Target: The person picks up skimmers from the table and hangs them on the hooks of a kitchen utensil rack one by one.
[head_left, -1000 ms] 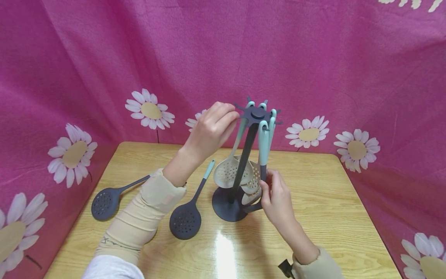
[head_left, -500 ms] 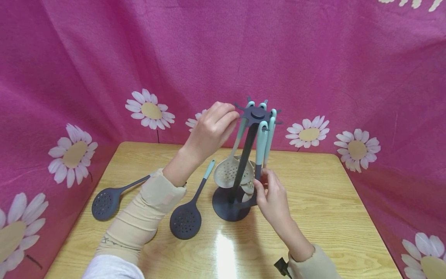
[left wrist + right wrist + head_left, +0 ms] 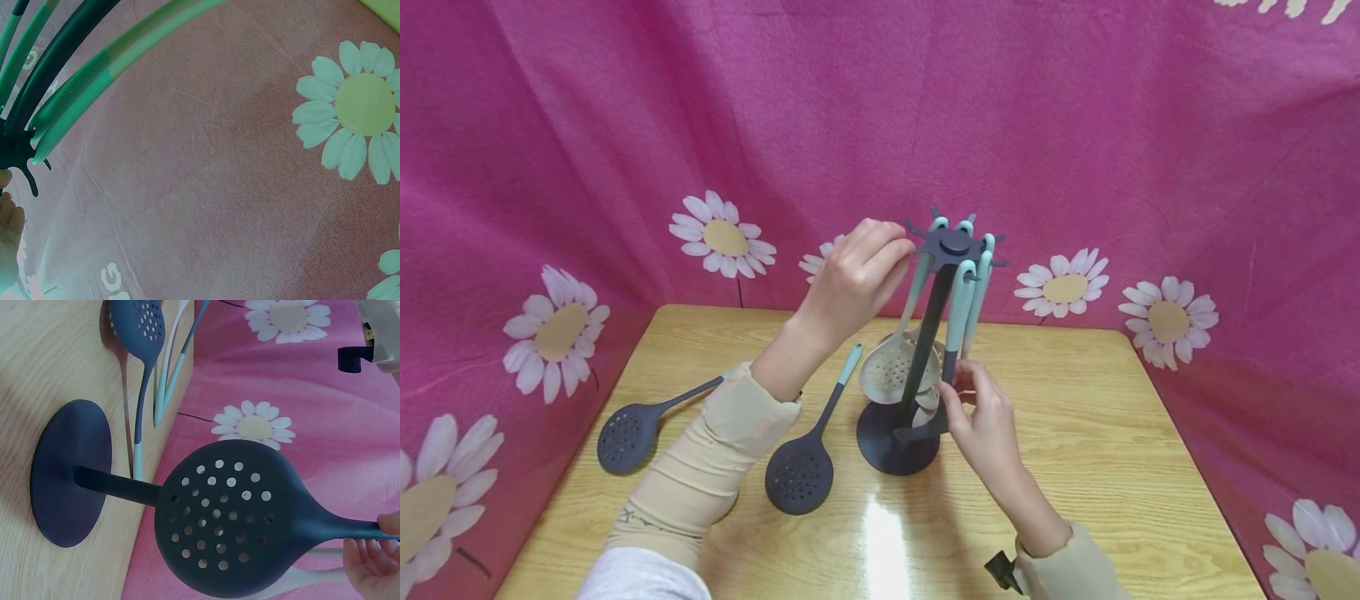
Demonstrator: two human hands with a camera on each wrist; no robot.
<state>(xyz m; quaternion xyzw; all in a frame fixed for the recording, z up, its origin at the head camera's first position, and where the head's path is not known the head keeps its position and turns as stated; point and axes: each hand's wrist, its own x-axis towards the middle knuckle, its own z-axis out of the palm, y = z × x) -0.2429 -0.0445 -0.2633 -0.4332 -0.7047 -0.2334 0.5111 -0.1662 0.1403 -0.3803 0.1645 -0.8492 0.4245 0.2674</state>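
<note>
A dark utensil stand (image 3: 955, 242) with a round base and a hooked top rises from the table. At its left side my left hand (image 3: 857, 271) pinches one arm of the hooked top; in the left wrist view, only part of that hand (image 3: 9, 240) shows. My right hand (image 3: 987, 421) pinches the dark shaft of a skimmer (image 3: 225, 519), whose mint handle (image 3: 959, 304) hangs from a front hook. The skimmer's round perforated head shows broadly in the right wrist view. Beige utensils, including a slotted ladle (image 3: 887, 371), hang on other hooks.
Two more dark skimmers lie on the wooden table (image 3: 1097, 467): one beside the stand (image 3: 800, 475), another farther left (image 3: 627, 439), its handle behind my left forearm. A pink daisy-print cloth (image 3: 850, 108) encloses the table's back and sides.
My right hand has moved slightly left, swinging the lower part of the hanging skimmer left over the stand's base. My left hand keeps its place on the stand's top.
</note>
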